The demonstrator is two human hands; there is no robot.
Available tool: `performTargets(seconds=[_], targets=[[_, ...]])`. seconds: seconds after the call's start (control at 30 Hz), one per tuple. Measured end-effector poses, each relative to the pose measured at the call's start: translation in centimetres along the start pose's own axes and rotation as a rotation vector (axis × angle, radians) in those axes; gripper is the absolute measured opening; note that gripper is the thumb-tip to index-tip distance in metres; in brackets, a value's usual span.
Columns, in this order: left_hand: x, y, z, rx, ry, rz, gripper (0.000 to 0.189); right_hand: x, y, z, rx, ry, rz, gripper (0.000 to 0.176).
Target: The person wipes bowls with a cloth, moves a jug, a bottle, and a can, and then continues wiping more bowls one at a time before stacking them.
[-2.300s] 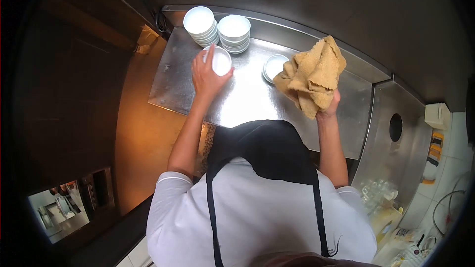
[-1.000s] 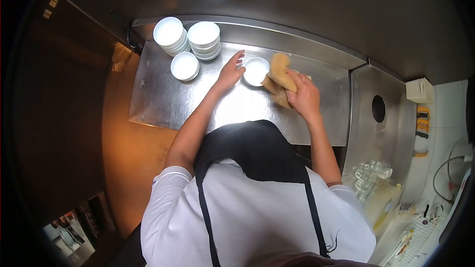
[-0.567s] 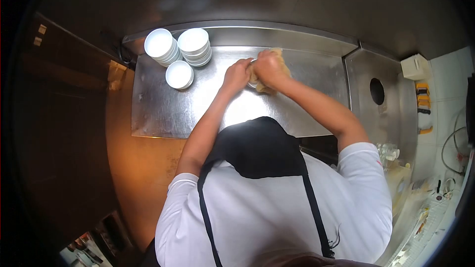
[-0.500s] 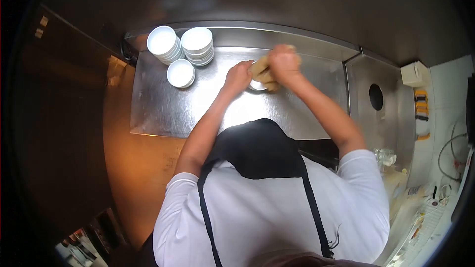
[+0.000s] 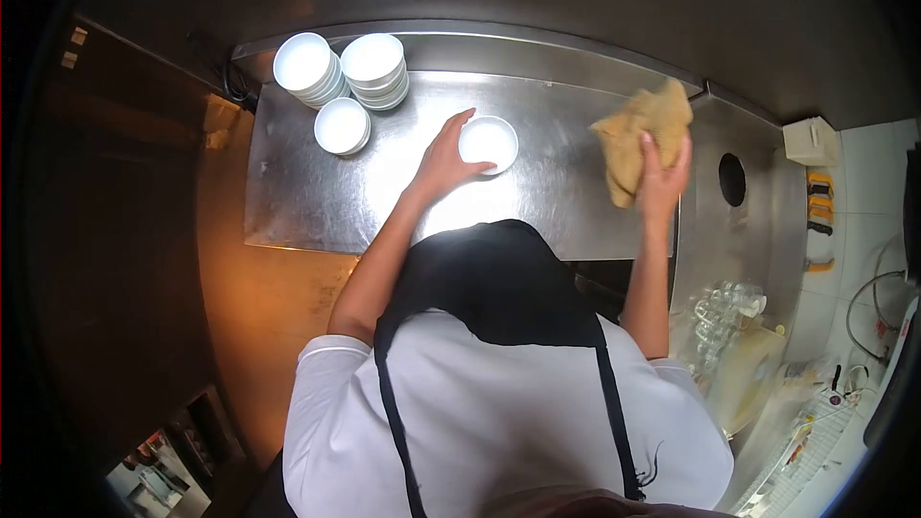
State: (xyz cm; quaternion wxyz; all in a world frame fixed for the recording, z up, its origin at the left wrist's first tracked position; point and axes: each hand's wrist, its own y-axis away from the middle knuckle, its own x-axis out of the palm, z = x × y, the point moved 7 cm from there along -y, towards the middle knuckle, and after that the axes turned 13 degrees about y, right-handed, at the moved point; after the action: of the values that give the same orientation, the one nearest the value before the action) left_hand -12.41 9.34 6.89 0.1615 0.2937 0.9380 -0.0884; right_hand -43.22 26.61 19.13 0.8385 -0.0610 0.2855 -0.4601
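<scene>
Hands: left hand (image 5: 446, 158) curves in a wide C around the left side of the single bowl, thumb at its near rim; whether it grips firmly, I cannot tell. Right hand (image 5: 662, 182) is closed on the tan cloth, thumb across the folds.
Floor: orange-brown floor (image 5: 259, 307) beyond the bench's left end.
Tall stack: white bowls (image 5: 302, 62), upright, at the back left corner of the bench (image 5: 566, 201).
Front stack: a lower pile of white bowls (image 5: 342, 125), just in front of the two back stacks.
Second stack: more white bowls (image 5: 373, 59), upright, close beside the tall stack.
Single bowl: white bowl (image 5: 489, 142), upright near the bench's middle, well apart from the stacks; anything beneath it is hidden.
Apron: black apron (image 5: 489, 288) over a white shirt, near the front edge.
Cloth: tan cloth (image 5: 628, 139), bunched, over the bench's right part, well apart from the single bowl.
Steel panel: round dark hole (image 5: 732, 179) in it; clear glassware (image 5: 724, 312) nearer the person.
Wall: white box (image 5: 811, 141), yellow-and-black items (image 5: 819, 201) beside it.
</scene>
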Motion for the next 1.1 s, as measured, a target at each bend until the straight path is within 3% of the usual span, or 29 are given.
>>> performTargets(seconds=[0.07,0.13,0.2,0.23,0.27,0.37,0.4,0.5,0.6,0.67,0.73,0.83,0.9,0.93,1.07,1.1], targets=[[0.2,1.5,0.7,0.011,0.007,-0.022,0.098,3.8,2.5,2.6,-0.039,-0.069,0.085,0.043],[0.8,1.9,1.4,0.007,0.076,-0.056,0.104,7.5,4.6,5.4,-0.533,0.173,0.059,0.050],[2.1,1.8,2.4,-0.026,0.088,-0.028,0.109,12.0,7.3,9.6,-0.871,0.460,0.273,0.053],[2.8,1.3,3.4,-0.058,0.065,0.015,0.112,15.3,8.9,7.5,-1.025,0.537,0.373,0.055],[3.0,1.3,3.6,0.161,0.054,-0.043,0.108,17.7,10.5,6.4,-1.106,0.513,0.403,0.039],[2.2,2.0,2.6,-0.041,0.256,-0.153,0.099,22.0,12.3,3.4,-1.065,0.696,0.734,0.026],[2.4,2.0,3.2,-0.058,0.242,-0.164,0.099,22.1,12.1,4.1,-1.093,0.611,0.663,0.019],[2.8,1.8,4.1,-0.028,0.146,-0.159,0.104,24.8,12.2,3.6,-0.985,0.631,0.850,0.018],[2.6,2.2,3.6,-0.009,0.133,-0.217,0.102,26.2,10.2,2.7,-0.502,0.687,1.076,0.024],[2.1,2.8,2.2,-0.052,0.131,-0.229,0.102,27.2,9.7,-0.9,0.173,0.100,1.274,0.032],[2.0,2.4,2.8,-0.046,0.168,-0.236,0.103,27.3,10.0,-3.0,0.735,-0.486,1.270,0.046],[2.7,2.3,5.5,-0.052,0.197,-0.235,0.105,24.3,7.5,-3.3,0.861,-1.141,0.818,0.047],[1.9,2.2,3.4,-0.117,0.087,-0.200,0.107,20.6,3.2,1.2,0.664,-1.184,0.780,0.050],[1.7,2.2,2.9,0.015,0.089,-0.184,0.108,18.2,0.7,2.5,0.447,-0.946,0.704,0.053],[1.5,1.7,3.3,-0.038,0.079,-0.117,0.107,12.6,-2.6,9.8,-0.277,0.021,0.503,0.059],[1.4,1.7,3.3,-0.035,0.087,-0.106,0.107,12.7,-1.0,11.1,-0.530,0.225,0.543,0.060]])
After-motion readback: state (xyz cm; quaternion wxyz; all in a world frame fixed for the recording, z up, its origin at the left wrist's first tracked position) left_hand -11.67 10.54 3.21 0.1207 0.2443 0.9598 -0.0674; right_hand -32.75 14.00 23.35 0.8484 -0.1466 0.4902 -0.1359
